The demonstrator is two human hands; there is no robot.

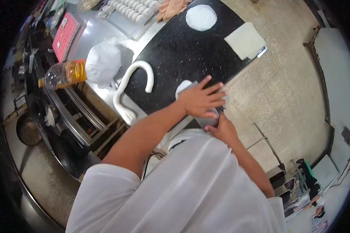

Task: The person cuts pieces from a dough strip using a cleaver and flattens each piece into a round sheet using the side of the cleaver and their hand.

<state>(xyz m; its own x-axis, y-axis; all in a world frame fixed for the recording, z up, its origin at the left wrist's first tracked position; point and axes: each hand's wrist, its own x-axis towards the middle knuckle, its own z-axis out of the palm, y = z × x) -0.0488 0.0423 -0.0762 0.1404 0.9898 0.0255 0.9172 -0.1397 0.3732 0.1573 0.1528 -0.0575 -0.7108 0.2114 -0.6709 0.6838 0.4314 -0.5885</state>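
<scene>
My left hand [201,98] lies with its fingers spread over a grey flat blade at the near edge of the black worktop [175,50]. Closed around the dark handle end of this cleaver-like blade [209,121] is my right hand [224,130]. Partly covered by the left hand, a piece of white dough [182,86] shows beside and under it. A hooked rope of white dough [122,87] rests to the left, partly on the black surface. Further off sits a thin white dough round [201,17].
A pale square stack [245,40] lies near the worktop's right edge. To the left are a bottle of yellow oil [68,73], a white plastic-covered bundle [103,64] and a red-lidded box [66,37]. At the back stands a tray of white dough balls [134,8].
</scene>
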